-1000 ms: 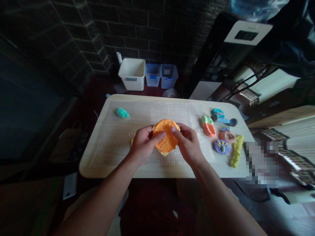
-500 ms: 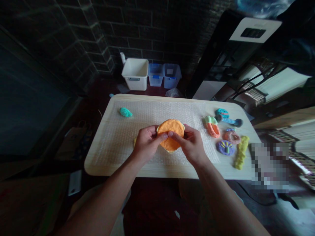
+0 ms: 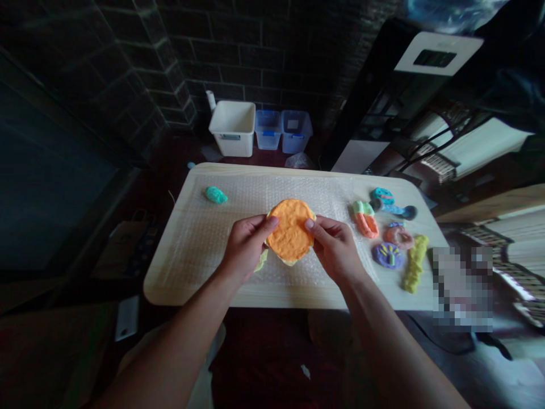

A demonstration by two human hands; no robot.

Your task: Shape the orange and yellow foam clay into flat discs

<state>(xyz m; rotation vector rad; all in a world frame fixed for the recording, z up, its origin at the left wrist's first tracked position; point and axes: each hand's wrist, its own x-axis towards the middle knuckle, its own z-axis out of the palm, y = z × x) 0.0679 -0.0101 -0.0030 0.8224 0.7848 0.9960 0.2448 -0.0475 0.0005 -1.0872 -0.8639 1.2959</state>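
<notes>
A flat round orange clay disc [image 3: 290, 228] with a pale yellow-green layer showing under its lower edge is held up over the middle of the table. My left hand [image 3: 246, 245] grips its left edge, thumb on top. My right hand [image 3: 336, 247] pinches its right edge the same way. Both hands are closed on the disc, above a sheet of bubble wrap [image 3: 204, 233] that covers the light wooden table [image 3: 170, 287].
A teal clay lump [image 3: 216, 195] lies at the far left of the table. Several finished clay shapes sit at the right: an orange-and-green piece [image 3: 365, 218], a teal and blue piece [image 3: 389, 203], a pink ring [image 3: 399, 234], a purple disc [image 3: 388, 255], a yellow-green strip [image 3: 414, 263]. A white bin [image 3: 232, 128] and blue boxes [image 3: 281, 130] stand on the floor beyond.
My thumbs, which met over the middle of the disc half a second ago, have spread out to its edges. The disc now faces me more fully and looks wider.
</notes>
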